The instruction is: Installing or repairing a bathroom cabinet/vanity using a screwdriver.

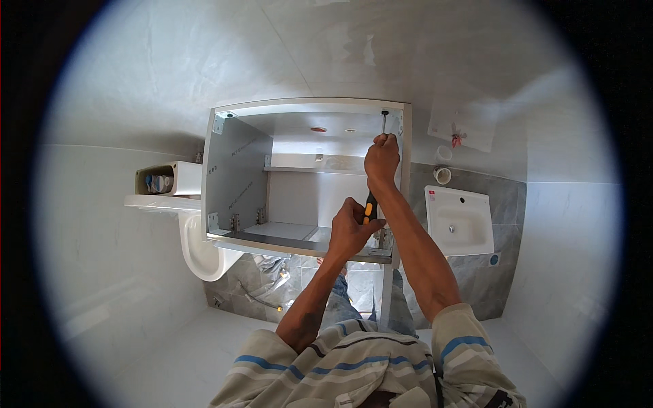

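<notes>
A screwdriver with a black and yellow handle (370, 209) reaches across the right side of an open white cabinet (236, 166). My left hand (349, 228) is closed round the handle's near end. Further along, my right hand (382, 160) pinches the metal shaft. The tip meets a dark round fitting (385, 113) in the cabinet's far right corner; whether a screw sits there is too small to tell. Metal hinges (235, 222) and corner brackets (218, 124) are fixed inside the cabinet.
Left of the cabinet stands a white toilet (197, 262) with an open cistern (185, 178) holding fittings. On the right, a white washbasin (461, 221) lies on grey floor tiles, near a small white cup (443, 176). A hose (258, 299) lies below the cabinet. A pale wall rises behind.
</notes>
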The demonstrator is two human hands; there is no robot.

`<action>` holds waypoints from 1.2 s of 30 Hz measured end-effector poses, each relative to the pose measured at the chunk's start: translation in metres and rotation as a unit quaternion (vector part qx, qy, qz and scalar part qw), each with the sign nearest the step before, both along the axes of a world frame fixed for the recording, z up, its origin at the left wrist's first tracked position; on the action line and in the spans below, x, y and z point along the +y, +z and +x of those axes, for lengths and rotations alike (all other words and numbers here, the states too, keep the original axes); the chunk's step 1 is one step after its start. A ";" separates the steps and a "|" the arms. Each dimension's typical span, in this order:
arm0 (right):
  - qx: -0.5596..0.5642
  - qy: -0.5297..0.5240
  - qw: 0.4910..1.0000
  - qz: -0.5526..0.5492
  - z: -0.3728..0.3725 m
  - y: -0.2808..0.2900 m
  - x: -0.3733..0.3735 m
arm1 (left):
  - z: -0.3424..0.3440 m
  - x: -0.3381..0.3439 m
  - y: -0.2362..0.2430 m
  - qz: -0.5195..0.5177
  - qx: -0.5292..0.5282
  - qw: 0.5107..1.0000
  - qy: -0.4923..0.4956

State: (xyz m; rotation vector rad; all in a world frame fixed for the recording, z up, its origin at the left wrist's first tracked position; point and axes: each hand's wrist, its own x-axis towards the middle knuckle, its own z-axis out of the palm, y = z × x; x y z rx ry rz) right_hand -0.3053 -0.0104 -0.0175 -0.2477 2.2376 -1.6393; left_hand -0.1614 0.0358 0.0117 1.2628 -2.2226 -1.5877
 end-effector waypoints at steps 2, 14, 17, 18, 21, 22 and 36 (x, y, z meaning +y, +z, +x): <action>0.007 0.001 1.000 0.015 -0.005 -0.003 0.001 | -0.002 -0.005 0.010 0.185 -0.020 0.982 -0.025; 0.042 -0.007 0.999 0.015 -0.006 -0.008 -0.005 | -0.006 0.011 0.000 -0.103 -0.062 0.992 -0.028; 0.036 -0.001 0.999 0.023 -0.008 -0.006 -0.005 | 0.003 -0.007 0.006 0.203 0.066 0.976 -0.040; 0.042 0.001 0.999 0.030 -0.009 -0.007 -0.005 | 0.004 -0.008 0.007 0.202 0.067 0.976 -0.040; 0.005 -0.002 1.000 0.020 -0.005 0.000 -0.006 | 0.012 -0.011 0.003 0.515 0.175 0.836 0.080; 0.007 -0.003 1.000 0.020 -0.006 -0.003 -0.006 | 0.010 -0.011 0.002 0.440 0.151 0.884 0.040; -0.020 -0.017 0.999 -0.019 -0.009 0.005 -0.011 | 0.009 -0.023 0.013 0.549 0.161 0.820 0.014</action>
